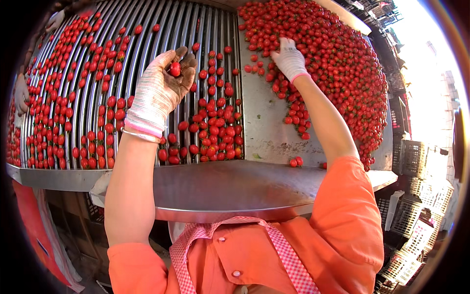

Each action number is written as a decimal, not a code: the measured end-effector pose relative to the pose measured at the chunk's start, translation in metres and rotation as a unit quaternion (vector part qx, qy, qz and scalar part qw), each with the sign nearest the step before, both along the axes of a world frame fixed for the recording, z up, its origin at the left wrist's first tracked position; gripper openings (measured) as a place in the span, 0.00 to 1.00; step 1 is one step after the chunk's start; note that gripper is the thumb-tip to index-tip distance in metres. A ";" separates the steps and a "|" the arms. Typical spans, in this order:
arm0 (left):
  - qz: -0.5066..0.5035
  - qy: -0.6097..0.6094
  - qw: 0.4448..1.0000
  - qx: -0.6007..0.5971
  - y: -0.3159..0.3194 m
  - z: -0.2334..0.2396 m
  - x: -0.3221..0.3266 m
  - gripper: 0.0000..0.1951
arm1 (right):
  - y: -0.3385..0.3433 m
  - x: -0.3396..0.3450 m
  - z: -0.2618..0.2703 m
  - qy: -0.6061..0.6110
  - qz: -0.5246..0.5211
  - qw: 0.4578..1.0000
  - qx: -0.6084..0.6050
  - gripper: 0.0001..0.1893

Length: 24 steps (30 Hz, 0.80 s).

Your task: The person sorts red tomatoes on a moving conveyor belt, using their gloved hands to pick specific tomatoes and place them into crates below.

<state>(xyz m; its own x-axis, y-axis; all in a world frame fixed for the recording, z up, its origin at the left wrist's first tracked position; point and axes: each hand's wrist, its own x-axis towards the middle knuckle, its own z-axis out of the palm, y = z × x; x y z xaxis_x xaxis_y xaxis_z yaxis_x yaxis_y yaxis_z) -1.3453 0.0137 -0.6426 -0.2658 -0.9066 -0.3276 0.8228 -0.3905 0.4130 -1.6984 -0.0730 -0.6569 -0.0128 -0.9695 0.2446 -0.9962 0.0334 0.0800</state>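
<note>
My left hand [161,84], in a white knit glove with a brown-stained palm, is raised palm up over a bed of metal rollers [169,33]. Its curled fingers hold one red cherry tomato [174,69]. My right hand [290,58], gloved alike, reaches to the near-left edge of a large heap of cherry tomatoes [337,66] on a sheet-metal tray [260,110]. Its thumb stands apart from the fingers, and no held tomato shows there; the fingertips are blurred. Many loose tomatoes [216,136] lie on the rollers just left of the tray.
A metal ledge [227,187] runs between my body and the rollers. At the far left, another person's gloved hands [21,93] are beside the rollers. Stacked plastic crates [405,215] stand on the right. Red sheeting [36,228] hangs at lower left.
</note>
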 end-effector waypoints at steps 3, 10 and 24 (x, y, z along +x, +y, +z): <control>-0.012 -0.024 0.999 0.025 0.004 0.001 -0.006 0.14 | 0.018 0.072 0.015 -0.311 0.123 0.941 0.054 0.28; 0.026 -0.057 0.994 0.089 0.006 0.005 -0.016 0.22 | 0.085 0.194 0.033 -0.425 0.343 0.828 0.127 0.37; 0.092 0.197 0.976 -0.013 0.000 0.002 0.003 0.20 | 0.117 0.119 -0.087 -0.071 0.280 0.896 0.338 0.24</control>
<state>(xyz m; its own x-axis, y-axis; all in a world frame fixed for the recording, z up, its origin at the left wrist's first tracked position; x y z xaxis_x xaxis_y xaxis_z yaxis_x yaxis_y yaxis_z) -1.3421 0.0138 -0.6404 -0.1988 -0.9577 -0.2079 0.9749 -0.2148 0.0576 -1.5794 0.0444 -0.7441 0.5368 -0.7600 -0.3664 -0.8437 -0.4826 -0.2352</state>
